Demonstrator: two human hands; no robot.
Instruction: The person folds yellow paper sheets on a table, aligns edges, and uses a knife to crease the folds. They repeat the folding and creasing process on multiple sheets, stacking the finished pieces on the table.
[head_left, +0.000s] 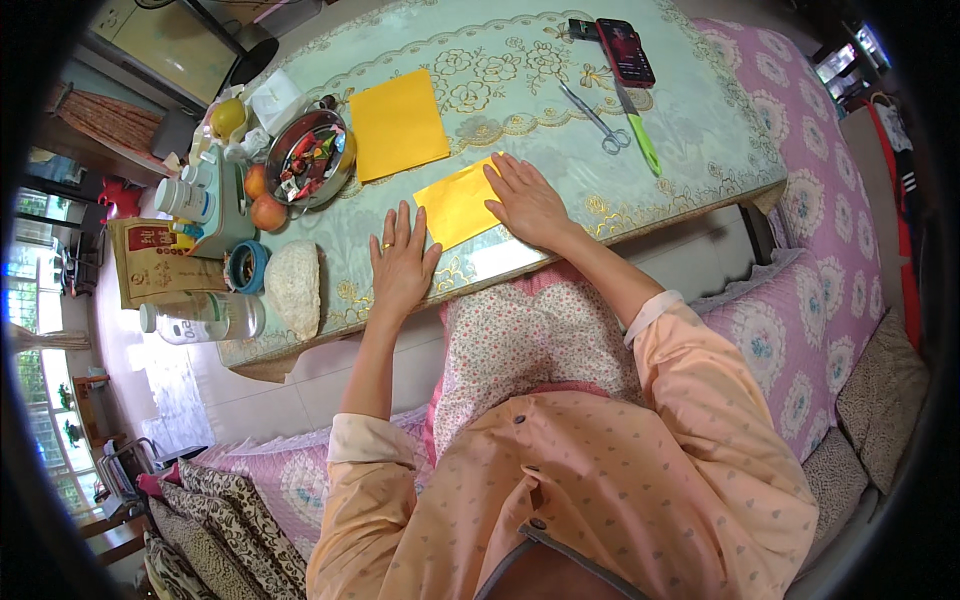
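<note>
A small yellow paper rectangle (456, 201), which looks folded, lies near the front edge of the table. My right hand (529, 202) rests flat over its right end, covering that part, thumb and fingers spread. My left hand (400, 262) lies palm down on the tablecloth at the paper's left edge, a ring on one finger. Neither hand grips anything. Behind the small piece sits a larger yellow paper sheet or stack (397, 124). Metal scissors (596, 118) and a knife with a green handle (641, 139) lie beyond my right hand.
A metal bowl of wrapped sweets (346, 161) stands left, beside peaches (268, 213). Nearby are a white shell-like object (294, 289), a clear plastic bottle (206, 316), a blue round container (247, 266) and a brown packet (165, 274). A phone (626, 54) lies at the back right.
</note>
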